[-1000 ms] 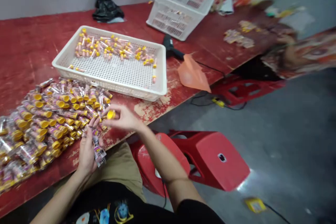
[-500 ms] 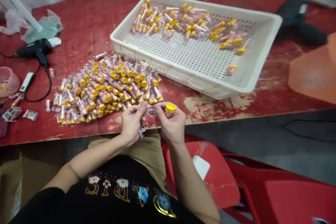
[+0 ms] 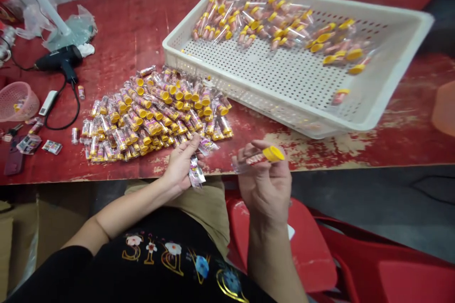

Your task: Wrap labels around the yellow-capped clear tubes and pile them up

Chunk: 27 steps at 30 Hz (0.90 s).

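White perforated tray [image 3: 387,85] on a red table [image 3: 131,23], head view; all places are given relative to the tray. Inside it lie many clear tubes [image 3: 284,23] with yellow caps and pinkish contents, gathered mostly along the far side, while 1 short capped piece [image 3: 340,97] lies apart near the right end. The right hand [image 3: 265,184], raised in front of the tray's near side, holds 1 yellow-capped tube [image 3: 266,155] between thumb and fingers, the cap facing right. The left hand [image 3: 181,163], farther left of the tray and nearer the viewer, pinches printed clear sleeves [image 3: 196,173] (their exact number cannot be told). Just beside the tray's near left side is a heap of wrapped, yellow-capped tubes [image 3: 156,118]. Well left of the tray, a pink basket [image 3: 31,106] contains small yellowish pieces, too small to identify. Between basket and tray lies a black dryer-like tool [image 3: 60,59]; behind the basket stands a red-lidded jar [image 3: 12,7], its contents unclear.
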### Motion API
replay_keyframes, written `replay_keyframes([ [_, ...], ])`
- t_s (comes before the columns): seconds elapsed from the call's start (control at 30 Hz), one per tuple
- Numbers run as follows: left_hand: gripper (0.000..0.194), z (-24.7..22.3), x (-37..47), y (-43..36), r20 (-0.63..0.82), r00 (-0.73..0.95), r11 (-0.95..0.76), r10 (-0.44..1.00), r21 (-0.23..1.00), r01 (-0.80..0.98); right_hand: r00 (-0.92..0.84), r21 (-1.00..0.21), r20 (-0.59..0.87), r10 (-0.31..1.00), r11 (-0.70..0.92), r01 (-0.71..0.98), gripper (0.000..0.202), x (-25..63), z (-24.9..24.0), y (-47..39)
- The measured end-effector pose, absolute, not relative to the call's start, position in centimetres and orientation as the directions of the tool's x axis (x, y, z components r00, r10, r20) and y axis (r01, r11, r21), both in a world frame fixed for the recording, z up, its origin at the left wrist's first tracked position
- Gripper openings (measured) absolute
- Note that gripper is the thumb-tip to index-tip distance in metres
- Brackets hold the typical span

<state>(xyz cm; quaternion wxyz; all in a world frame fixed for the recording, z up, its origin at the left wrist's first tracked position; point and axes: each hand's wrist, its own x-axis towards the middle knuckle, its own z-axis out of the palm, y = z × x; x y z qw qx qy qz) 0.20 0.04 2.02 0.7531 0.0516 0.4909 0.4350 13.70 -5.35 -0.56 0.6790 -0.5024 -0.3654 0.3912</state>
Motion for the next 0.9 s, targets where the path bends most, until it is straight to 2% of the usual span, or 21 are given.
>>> replay_keyframes([
  [0.2, 0.032, 2.2, 0.4, -0.2, -0.674, 0.158, 0.613, 0.721, 0.516, -0.598, 0.473, -0.965, 0.169, 0.865, 0.243, -0.098, 0.038, 12.3, -0.2, -5.9],
  [0.33, 0.025, 2.4, 0.4, -0.5, -0.649, 0.138, 0.6, 0.748, 0.572, -0.559, 0.451, -0.963, 0.028, 0.892, 0.145, -0.228, 0.034, 12.3, -1.2, -5.2],
  [0.43, 0.034, 2.4, 0.5, -0.8, -0.596, 0.168, 0.573, 0.785, 0.597, -0.562, 0.405, -0.966, -0.094, 0.909, 0.016, -0.259, 0.043, 12.0, -1.8, -4.6],
  [0.5, 0.041, 2.2, 0.7, -0.9, -0.57, 0.174, 0.553, 0.803, 0.602, -0.576, 0.411, -0.967, -0.124, 0.903, -0.018, -0.253, 0.044, 11.5, -1.9, -4.3],
  [0.67, 0.054, 1.9, 0.9, -0.5, -0.578, 0.157, 0.539, 0.801, 0.581, -0.61, 0.498, -0.974, -0.043, 0.866, 0.074, -0.213, 0.031, 11.0, -1.4, -4.0],
  [0.8, 0.056, 2.0, 0.6, 0.1, -0.599, 0.157, 0.547, 0.785, 0.553, -0.628, 0.487, -0.938, 0.016, 0.873, 0.182, -0.296, 0.033, 12.1, -0.5, -4.8],
  [0.9, 0.06, 2.0, 0.4, 0.2, -0.601, 0.173, 0.562, 0.78, 0.55, -0.618, 0.527, -0.941, 0.068, 0.847, 0.23, -0.249, 0.037, 12.7, -0.1, -5.1],
])
